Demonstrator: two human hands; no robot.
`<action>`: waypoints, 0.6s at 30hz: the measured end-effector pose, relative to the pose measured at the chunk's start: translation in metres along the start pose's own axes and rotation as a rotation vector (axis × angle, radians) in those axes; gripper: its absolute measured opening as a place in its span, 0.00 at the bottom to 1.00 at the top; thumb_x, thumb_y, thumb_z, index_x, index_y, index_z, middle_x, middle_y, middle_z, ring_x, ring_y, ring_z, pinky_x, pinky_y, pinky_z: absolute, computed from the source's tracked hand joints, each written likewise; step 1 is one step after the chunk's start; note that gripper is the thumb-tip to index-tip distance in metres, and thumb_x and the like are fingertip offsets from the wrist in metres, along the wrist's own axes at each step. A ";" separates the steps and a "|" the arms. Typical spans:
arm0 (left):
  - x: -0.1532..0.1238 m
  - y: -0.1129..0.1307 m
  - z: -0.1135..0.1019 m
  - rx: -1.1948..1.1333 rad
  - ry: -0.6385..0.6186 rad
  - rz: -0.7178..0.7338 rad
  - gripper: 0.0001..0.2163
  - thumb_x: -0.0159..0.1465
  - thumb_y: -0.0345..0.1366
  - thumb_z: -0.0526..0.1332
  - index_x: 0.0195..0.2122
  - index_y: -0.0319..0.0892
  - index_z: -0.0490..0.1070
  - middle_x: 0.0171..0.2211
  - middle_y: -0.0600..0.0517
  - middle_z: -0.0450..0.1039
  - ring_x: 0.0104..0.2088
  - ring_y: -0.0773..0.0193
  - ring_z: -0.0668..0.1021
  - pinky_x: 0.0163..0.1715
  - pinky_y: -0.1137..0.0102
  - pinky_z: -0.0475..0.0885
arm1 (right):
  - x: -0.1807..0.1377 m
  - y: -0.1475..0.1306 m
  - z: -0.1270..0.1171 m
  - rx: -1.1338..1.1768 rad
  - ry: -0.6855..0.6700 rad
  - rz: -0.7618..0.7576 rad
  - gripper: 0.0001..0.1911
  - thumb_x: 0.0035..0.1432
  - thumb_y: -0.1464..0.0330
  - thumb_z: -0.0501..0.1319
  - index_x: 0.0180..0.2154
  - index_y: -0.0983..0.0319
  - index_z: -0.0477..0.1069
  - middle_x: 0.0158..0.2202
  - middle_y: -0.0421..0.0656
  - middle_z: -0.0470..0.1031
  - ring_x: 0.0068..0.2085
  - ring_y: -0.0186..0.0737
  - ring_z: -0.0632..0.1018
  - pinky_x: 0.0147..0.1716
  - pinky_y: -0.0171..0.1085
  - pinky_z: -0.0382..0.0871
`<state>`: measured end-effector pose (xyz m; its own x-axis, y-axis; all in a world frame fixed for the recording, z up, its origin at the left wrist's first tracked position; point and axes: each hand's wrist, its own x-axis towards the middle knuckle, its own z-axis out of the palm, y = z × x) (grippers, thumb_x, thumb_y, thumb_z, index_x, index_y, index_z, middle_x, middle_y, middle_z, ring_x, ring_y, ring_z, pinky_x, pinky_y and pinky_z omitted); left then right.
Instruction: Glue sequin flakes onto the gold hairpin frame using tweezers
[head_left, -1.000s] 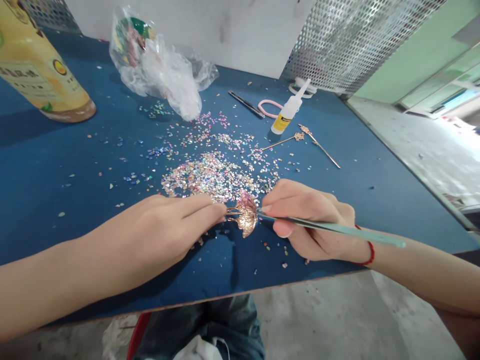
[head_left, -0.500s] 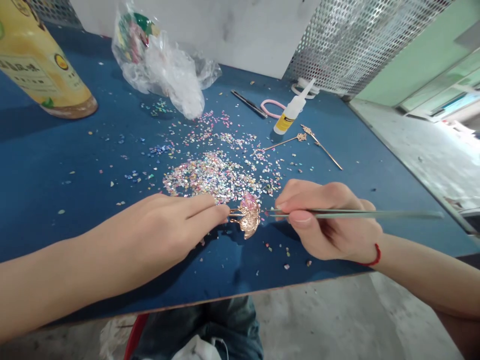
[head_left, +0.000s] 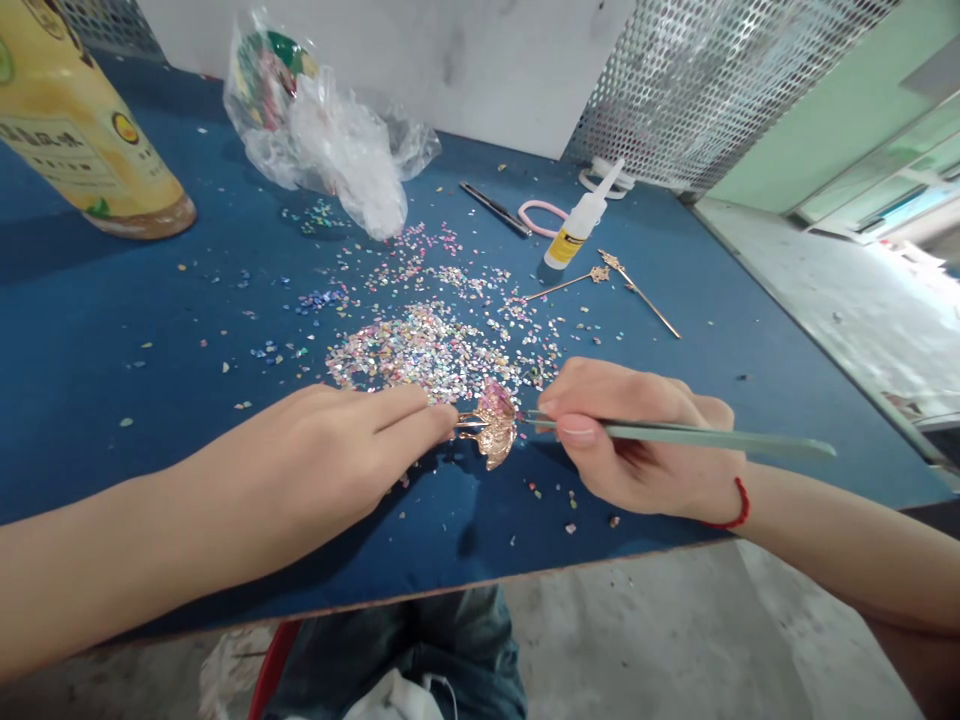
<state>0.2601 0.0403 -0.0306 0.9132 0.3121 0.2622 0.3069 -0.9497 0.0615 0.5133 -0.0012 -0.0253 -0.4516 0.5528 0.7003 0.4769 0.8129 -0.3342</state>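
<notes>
Rose-gold metal fan ornament (head_left: 491,440), pink-flaked

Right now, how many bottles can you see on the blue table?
2. A large yellow-labelled bottle stands at the far left, partly out of view, and a small white nozzle bottle stands beside the gold pins. The plastic bag could hide more.
</notes>
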 end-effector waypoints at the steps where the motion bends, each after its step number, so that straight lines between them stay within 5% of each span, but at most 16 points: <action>1: 0.000 -0.001 0.000 -0.003 0.002 0.009 0.14 0.66 0.24 0.50 0.51 0.41 0.66 0.44 0.48 0.77 0.32 0.61 0.80 0.26 0.68 0.69 | -0.002 0.003 0.003 0.019 0.074 -0.022 0.09 0.66 0.72 0.57 0.31 0.62 0.68 0.23 0.39 0.72 0.25 0.29 0.72 0.23 0.30 0.70; 4: -0.001 -0.001 -0.001 0.019 0.009 0.028 0.16 0.65 0.23 0.49 0.52 0.40 0.65 0.45 0.47 0.77 0.33 0.62 0.80 0.26 0.69 0.68 | -0.006 0.010 0.009 0.014 0.186 -0.033 0.05 0.64 0.72 0.61 0.33 0.63 0.70 0.24 0.38 0.72 0.25 0.30 0.72 0.22 0.31 0.69; 18: 0.003 0.002 -0.005 0.071 0.003 0.043 0.19 0.65 0.19 0.44 0.53 0.40 0.62 0.42 0.50 0.76 0.32 0.65 0.79 0.27 0.69 0.69 | -0.005 0.011 0.005 0.040 0.130 0.030 0.05 0.65 0.73 0.60 0.34 0.63 0.72 0.27 0.41 0.75 0.27 0.31 0.76 0.25 0.31 0.72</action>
<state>0.2618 0.0394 -0.0248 0.9252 0.2709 0.2658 0.2857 -0.9581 -0.0180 0.5172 0.0063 -0.0357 -0.3349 0.5507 0.7646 0.4571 0.8045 -0.3792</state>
